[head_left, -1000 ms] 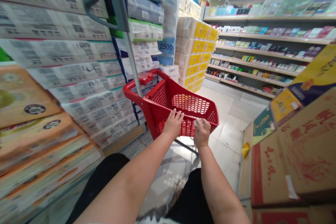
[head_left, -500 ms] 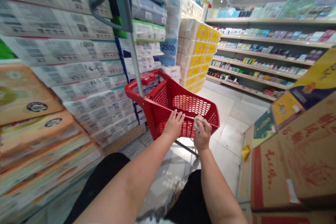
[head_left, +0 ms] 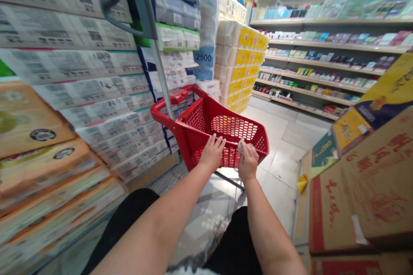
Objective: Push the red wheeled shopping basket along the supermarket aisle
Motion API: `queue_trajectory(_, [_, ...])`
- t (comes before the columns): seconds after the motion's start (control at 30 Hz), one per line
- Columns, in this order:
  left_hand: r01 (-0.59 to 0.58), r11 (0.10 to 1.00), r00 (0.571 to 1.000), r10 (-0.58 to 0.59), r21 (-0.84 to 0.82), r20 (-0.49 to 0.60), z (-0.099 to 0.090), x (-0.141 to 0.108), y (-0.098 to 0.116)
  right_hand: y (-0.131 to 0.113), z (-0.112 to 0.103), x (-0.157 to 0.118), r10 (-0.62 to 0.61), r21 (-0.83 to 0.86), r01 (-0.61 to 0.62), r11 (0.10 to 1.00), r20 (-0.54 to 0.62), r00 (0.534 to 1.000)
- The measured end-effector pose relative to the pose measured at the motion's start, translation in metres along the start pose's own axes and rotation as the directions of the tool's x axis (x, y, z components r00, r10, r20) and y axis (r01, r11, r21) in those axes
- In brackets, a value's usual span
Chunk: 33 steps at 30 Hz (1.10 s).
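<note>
In front of me stands a red plastic shopping basket cart point(head_left: 193, 142) with perforated walls and a tall grey pull handle point(head_left: 149, 4). My left hand point(head_left: 211, 152) lies on the near rim of the basket, its fingers stretched out and holding nothing. Farther right along that same side, my right hand point(head_left: 248, 161) grips a crumpled pale cloth point(head_left: 241, 146) against the rim. Part of the cloth is hidden by the fingers. The inside of the basket shows only in part.
Stacked paper packs point(head_left: 106, 86) rise close on the left, with orange packs point(head_left: 41, 129) nearer me. Yellow-and-white packs point(head_left: 245, 60) stand behind the cart. Cardboard boxes point(head_left: 371, 189) line the right side. Stocked shelves point(head_left: 316, 45) fill the back, beyond a tiled floor point(head_left: 280, 154).
My right hand has turned slightly over the rim, and the cloth sits a little higher and less visible. My left hand stays on the rim. The view has shifted slightly.
</note>
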<state>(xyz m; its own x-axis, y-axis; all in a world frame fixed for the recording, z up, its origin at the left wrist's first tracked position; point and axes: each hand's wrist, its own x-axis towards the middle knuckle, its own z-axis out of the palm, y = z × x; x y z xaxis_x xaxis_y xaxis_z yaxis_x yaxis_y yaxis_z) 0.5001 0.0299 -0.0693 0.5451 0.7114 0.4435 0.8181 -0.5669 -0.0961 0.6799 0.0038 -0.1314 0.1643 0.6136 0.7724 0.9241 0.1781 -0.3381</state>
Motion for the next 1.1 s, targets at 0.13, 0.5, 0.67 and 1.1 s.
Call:
queue_trajectory(0.13, [-0.003, 1.000, 1.000, 0.003, -0.006, -0.002, -0.001, -0.001, 0.001, 0.006, -0.007, 0.008, 0.120, -0.087, -0.120, 0.989, -0.008, 0.993])
queue_trajectory(0.5, [-0.048, 0.996, 0.998, 0.045, -0.081, -0.042, -0.004, -0.021, -0.004, -0.015, -0.028, 0.007, 0.120, -0.178, -0.106, 0.978, 0.067, 0.991])
queue_trajectory(0.67, [-0.029, 0.993, 0.999, 0.024, -0.114, -0.047, -0.009, -0.018, -0.008, -0.050, -0.012, -0.010, -0.166, -0.103, 0.176, 0.979, 0.100, 0.981])
queue_trajectory(1.1, [-0.067, 0.996, 0.997, 0.066, -0.060, -0.027, -0.016, -0.021, -0.005, -0.050, -0.002, -0.027, -0.275, 0.045, 0.272, 0.961, 0.056, 0.960])
